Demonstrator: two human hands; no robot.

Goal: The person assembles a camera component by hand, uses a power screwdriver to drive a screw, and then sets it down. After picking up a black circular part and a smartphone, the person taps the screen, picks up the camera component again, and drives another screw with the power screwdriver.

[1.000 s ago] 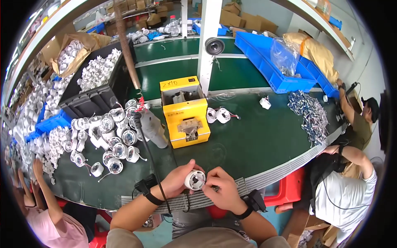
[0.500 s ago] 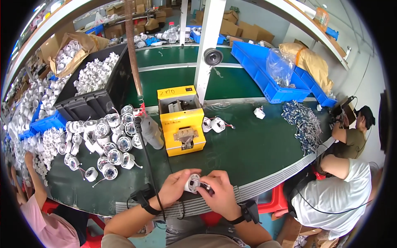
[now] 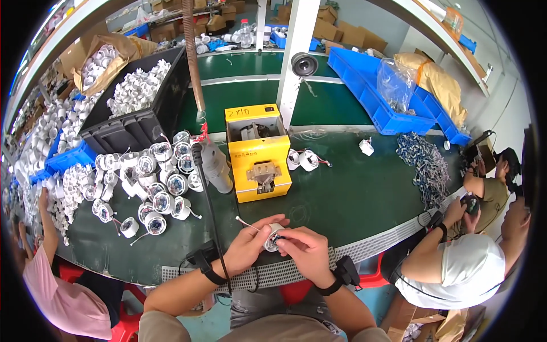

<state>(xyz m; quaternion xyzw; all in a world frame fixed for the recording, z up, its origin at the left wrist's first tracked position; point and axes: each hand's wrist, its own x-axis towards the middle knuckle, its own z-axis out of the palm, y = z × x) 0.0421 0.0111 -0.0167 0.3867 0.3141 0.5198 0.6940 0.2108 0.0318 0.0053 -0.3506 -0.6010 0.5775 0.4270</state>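
A white round plastic housing (image 3: 273,239) sits in my left hand (image 3: 246,249), whose fingers and thumb close around it near the table's front edge. A thin white wire (image 3: 245,222) sticks out beyond it to the upper left. My right hand (image 3: 307,252) is closed, fingertips pressed into the housing's open face at a small dark part (image 3: 277,241), mostly covered by the fingers. Similar housings (image 3: 163,202) with dark parts inside and short wires lie in a group to the left. Ahead stands a yellow box-shaped machine (image 3: 262,171) with a metal fixture on its front.
A grey power tool (image 3: 216,171) hangs on a coiled hose beside the machine; a black cable (image 3: 209,222) passes by my left forearm. A black crate (image 3: 122,134) holds white parts. Blue bins (image 3: 393,122) and piled small parts (image 3: 421,165) are right. Co-workers sit on both sides.
My right fingers have brought the small dark part into the housing's face. A white wire now shows above my left hand. The view has shifted; the co-worker at right leans forward, holding a dark round object.
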